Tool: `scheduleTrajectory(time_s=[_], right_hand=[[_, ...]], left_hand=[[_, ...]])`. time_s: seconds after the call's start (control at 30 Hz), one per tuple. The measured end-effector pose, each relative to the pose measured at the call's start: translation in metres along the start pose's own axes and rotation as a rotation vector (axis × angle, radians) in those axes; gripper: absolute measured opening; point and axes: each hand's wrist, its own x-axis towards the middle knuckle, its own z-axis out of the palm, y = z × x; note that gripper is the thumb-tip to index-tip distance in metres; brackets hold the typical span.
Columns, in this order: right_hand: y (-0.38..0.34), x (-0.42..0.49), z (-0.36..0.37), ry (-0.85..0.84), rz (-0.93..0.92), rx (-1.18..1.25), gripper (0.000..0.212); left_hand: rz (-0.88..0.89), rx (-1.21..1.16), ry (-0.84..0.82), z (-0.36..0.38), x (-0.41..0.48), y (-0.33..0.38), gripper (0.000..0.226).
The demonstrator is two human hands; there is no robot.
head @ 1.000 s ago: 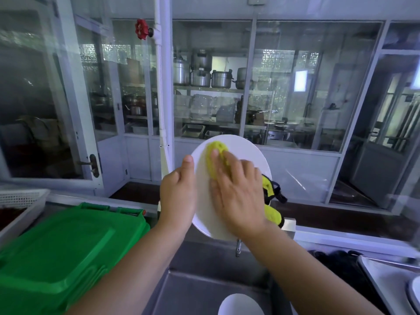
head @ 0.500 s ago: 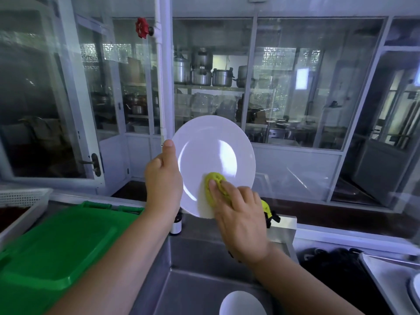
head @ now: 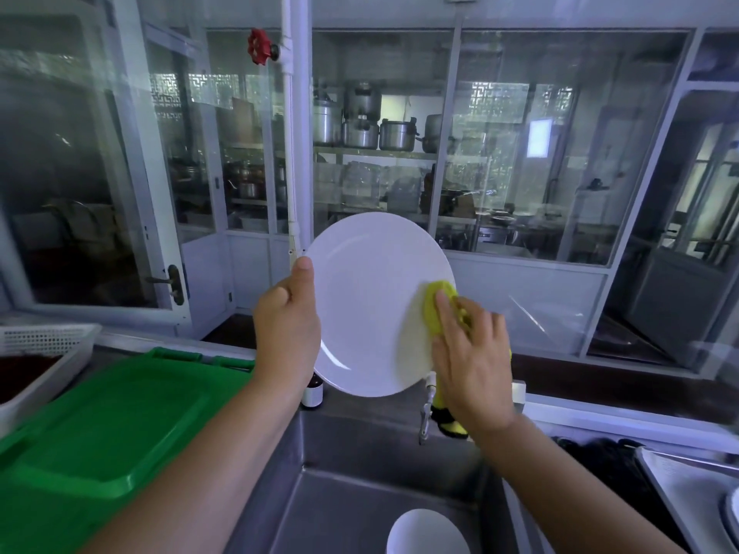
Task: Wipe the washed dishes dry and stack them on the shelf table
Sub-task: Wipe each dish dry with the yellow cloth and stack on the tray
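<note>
While our left hand (head: 288, 325) grips the white plate (head: 368, 297) by its left rim, thumb on the face, we hold it upright above the steel sink (head: 352, 509). Our right hand (head: 472, 361) presses a yellow cloth (head: 438, 309) against the plate's right side, fingers extended.

no readable text, label, brand or number shows on anything here.

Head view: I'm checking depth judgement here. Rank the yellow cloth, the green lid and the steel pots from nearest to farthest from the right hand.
1. Yellow cloth: pressed against the white plate under the right hand.
2. Green lid: low on the left, beside the sink.
3. Steel pots: far back, beyond the window.
</note>
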Motion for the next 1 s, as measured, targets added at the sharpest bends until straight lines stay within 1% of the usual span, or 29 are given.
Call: scheduleTrajectory(time_s=[0.07, 0.1, 0.17, 0.2, 0.23, 0.3, 0.33, 0.4, 0.47, 0.53, 0.57, 0.6, 0.63, 0.67, 0.7, 0.73, 0.77, 0.8, 0.83, 0.87, 0.93, 1.0], right_hand=[[0.004, 0.016, -0.003, -0.011, 0.130, 0.063, 0.050], [0.003, 0.025, -0.006, -0.037, 0.237, 0.157, 0.053], [0.000, 0.039, -0.012, -0.104, 0.505, 0.437, 0.059], [-0.001, 0.044, -0.015, -0.136, 0.623, 0.581, 0.059], [-0.002, 0.048, -0.018, -0.175, 0.725, 0.723, 0.051], [-0.005, 0.051, -0.026, -0.248, 0.898, 1.008, 0.026], [-0.007, 0.052, -0.031, -0.281, 0.942, 1.093, 0.019], [-0.012, 0.051, -0.037, -0.318, 0.962, 1.166, 0.014], [-0.017, 0.051, -0.040, -0.280, 0.966, 1.207, 0.011], [-0.023, 0.050, -0.038, -0.219, 0.935, 1.174, 0.013], [-0.026, 0.049, -0.035, -0.193, 0.897, 1.100, 0.015], [-0.029, 0.046, -0.030, -0.163, 0.845, 0.990, 0.017], [-0.034, 0.043, -0.026, -0.123, 0.771, 0.858, 0.017], [-0.038, 0.039, -0.022, -0.064, 0.656, 0.700, 0.014], [-0.042, 0.036, -0.018, -0.002, 0.497, 0.522, 0.016], [-0.045, 0.032, -0.012, 0.053, 0.316, 0.351, 0.020], [-0.048, 0.026, -0.007, 0.103, 0.158, 0.222, 0.023], [-0.052, 0.022, -0.003, 0.148, 0.051, 0.139, 0.025], [-0.056, 0.019, -0.001, 0.187, -0.007, 0.095, 0.028], [-0.060, 0.017, 0.001, 0.219, -0.040, 0.066, 0.030], [-0.066, 0.014, 0.004, 0.244, -0.093, 0.046, 0.031], [-0.070, 0.009, 0.007, 0.225, -0.147, 0.081, 0.033]], left_hand=[[-0.016, -0.011, -0.021, -0.001, 0.000, -0.005, 0.067], [-0.027, -0.021, -0.015, -0.001, 0.000, -0.006, 0.064], [-0.054, -0.046, -0.008, -0.002, 0.001, -0.009, 0.058], [-0.072, -0.051, -0.011, -0.002, 0.002, -0.010, 0.055], [-0.089, -0.050, -0.017, -0.003, 0.003, -0.011, 0.051], [-0.101, -0.031, -0.038, -0.005, 0.003, -0.012, 0.045], [-0.103, -0.018, -0.051, -0.005, 0.003, -0.013, 0.044], [-0.093, 0.021, -0.056, -0.005, 0.007, -0.014, 0.040], [-0.068, 0.132, -0.070, -0.002, 0.015, -0.018, 0.034], [-0.035, 0.274, -0.074, 0.000, 0.020, -0.020, 0.030], [-0.007, 0.312, -0.059, 0.002, 0.018, -0.019, 0.040], [0.019, 0.300, -0.061, 0.005, 0.015, -0.020, 0.048], [0.025, 0.257, -0.084, 0.010, 0.007, -0.017, 0.046], [-0.010, 0.193, -0.144, 0.016, -0.003, -0.011, 0.038], [-0.078, 0.111, -0.234, 0.021, -0.014, -0.003, 0.032], [-0.158, 0.003, -0.308, 0.027, -0.020, 0.002, 0.033], [-0.239, -0.109, -0.345, 0.030, -0.024, 0.006, 0.039], [-0.295, -0.196, -0.349, 0.032, -0.025, 0.009, 0.047], [-0.318, -0.235, -0.314, 0.033, -0.024, 0.008, 0.051], [-0.321, -0.259, -0.252, 0.033, -0.022, 0.007, 0.048], [-0.318, -0.292, -0.122, 0.033, -0.021, 0.004, 0.032], [-0.331, -0.311, -0.064, 0.031, -0.021, 0.000, 0.027]])
